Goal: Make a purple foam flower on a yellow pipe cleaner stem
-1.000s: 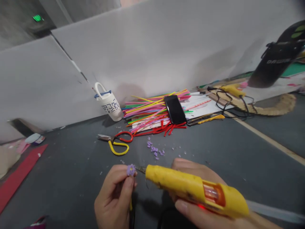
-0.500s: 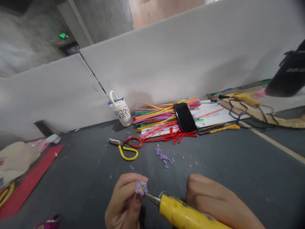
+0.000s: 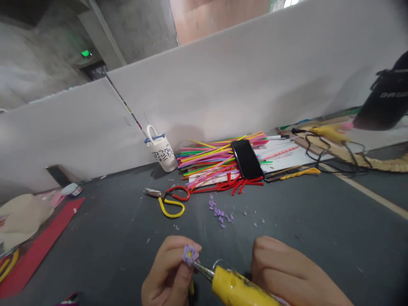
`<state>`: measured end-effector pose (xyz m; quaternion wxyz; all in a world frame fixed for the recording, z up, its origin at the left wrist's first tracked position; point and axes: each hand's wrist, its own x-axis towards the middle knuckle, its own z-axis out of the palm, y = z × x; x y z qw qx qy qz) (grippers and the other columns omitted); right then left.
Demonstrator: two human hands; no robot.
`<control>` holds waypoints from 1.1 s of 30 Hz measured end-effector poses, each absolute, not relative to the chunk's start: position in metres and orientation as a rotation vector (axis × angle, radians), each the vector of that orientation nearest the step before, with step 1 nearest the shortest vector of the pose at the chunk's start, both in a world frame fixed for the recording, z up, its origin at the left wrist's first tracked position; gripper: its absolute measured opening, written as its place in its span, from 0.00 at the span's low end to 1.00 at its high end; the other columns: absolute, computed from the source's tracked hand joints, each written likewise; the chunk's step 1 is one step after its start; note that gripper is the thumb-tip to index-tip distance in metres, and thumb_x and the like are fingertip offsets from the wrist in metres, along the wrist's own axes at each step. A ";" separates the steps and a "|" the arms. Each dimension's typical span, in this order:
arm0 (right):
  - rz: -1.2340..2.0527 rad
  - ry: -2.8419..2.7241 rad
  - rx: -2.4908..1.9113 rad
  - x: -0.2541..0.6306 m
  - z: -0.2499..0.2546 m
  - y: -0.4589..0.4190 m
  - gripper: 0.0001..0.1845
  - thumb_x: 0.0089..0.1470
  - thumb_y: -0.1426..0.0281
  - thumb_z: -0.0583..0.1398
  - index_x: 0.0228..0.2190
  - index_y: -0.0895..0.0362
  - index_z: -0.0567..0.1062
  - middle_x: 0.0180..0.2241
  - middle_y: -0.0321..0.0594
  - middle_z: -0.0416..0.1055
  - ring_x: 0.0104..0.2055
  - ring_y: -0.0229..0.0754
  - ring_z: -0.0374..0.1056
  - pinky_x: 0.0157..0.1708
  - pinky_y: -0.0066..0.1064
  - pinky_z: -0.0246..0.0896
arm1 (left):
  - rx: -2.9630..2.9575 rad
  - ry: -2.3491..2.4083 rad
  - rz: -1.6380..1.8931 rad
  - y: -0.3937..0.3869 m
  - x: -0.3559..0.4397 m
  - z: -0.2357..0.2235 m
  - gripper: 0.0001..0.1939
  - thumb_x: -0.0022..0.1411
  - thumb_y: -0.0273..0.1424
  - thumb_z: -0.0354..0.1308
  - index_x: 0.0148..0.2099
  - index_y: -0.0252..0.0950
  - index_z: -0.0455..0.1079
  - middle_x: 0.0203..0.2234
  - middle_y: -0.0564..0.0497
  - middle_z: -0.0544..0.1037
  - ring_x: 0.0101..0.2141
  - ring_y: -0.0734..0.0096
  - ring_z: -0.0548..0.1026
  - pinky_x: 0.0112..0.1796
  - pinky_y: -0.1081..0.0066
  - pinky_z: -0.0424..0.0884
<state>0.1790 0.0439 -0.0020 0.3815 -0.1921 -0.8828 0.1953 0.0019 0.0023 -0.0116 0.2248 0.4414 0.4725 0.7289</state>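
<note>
My left hand (image 3: 167, 272) pinches a small purple flower (image 3: 190, 255) with a yellow centre between thumb and fingertips. My right hand (image 3: 287, 267) is wrapped round a yellow hot glue gun (image 3: 239, 289), its fingers curled on the far side. The gun's metal nozzle points left and meets the lower right edge of the flower; whether it touches is hard to tell. Beyond my hands lie loose purple bits (image 3: 218, 212) on the dark table. Red-and-yellow handled scissors (image 3: 170, 199) rest further left, their blades slightly apart.
A white cup (image 3: 164, 155) stands by the white partition. Coloured pipe cleaners (image 3: 207, 157) lie beside it under a black phone (image 3: 247, 159). A second yellow tool (image 3: 330, 134) with a black cord sits at right, near a black container (image 3: 384, 102). Red sheet (image 3: 47, 242) lies left.
The view has shifted slightly, so most things sit a little lower. The glue gun slants more steeply, with its nozzle still at the flower. Both hands keep their hold.
</note>
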 end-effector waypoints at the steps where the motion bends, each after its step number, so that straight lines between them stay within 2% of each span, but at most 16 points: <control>1: 0.500 -2.256 -0.497 0.179 -0.003 0.044 0.27 0.67 0.66 0.40 0.19 0.55 0.64 0.17 0.36 0.65 0.22 0.36 0.60 0.24 0.29 0.54 | 1.164 1.316 1.984 0.002 0.002 -0.010 0.06 0.53 0.35 0.64 0.26 0.41 0.77 0.22 0.53 0.76 0.23 0.74 0.68 0.24 0.76 0.63; 8: 0.513 -2.263 -0.591 0.177 -0.006 0.041 0.23 0.62 0.60 0.50 0.18 0.54 0.63 0.19 0.34 0.61 0.22 0.37 0.59 0.25 0.30 0.54 | 0.840 1.315 1.774 0.002 0.000 -0.004 0.09 0.45 0.37 0.69 0.21 0.39 0.76 0.18 0.54 0.72 0.20 0.76 0.67 0.22 0.78 0.64; 15: 0.493 -2.259 -0.619 0.175 -0.006 0.040 0.24 0.63 0.60 0.48 0.17 0.54 0.62 0.18 0.33 0.59 0.21 0.37 0.56 0.24 0.30 0.54 | 0.834 1.313 1.730 0.001 0.000 -0.003 0.09 0.45 0.36 0.69 0.20 0.39 0.75 0.17 0.55 0.69 0.21 0.76 0.66 0.25 0.78 0.63; 33: 0.389 -2.305 -0.642 0.173 -0.009 0.040 0.24 0.64 0.64 0.48 0.16 0.54 0.61 0.17 0.33 0.59 0.20 0.36 0.55 0.24 0.31 0.53 | 0.843 1.341 1.745 0.003 0.003 -0.004 0.08 0.45 0.35 0.68 0.20 0.39 0.75 0.17 0.54 0.71 0.20 0.75 0.66 0.22 0.77 0.62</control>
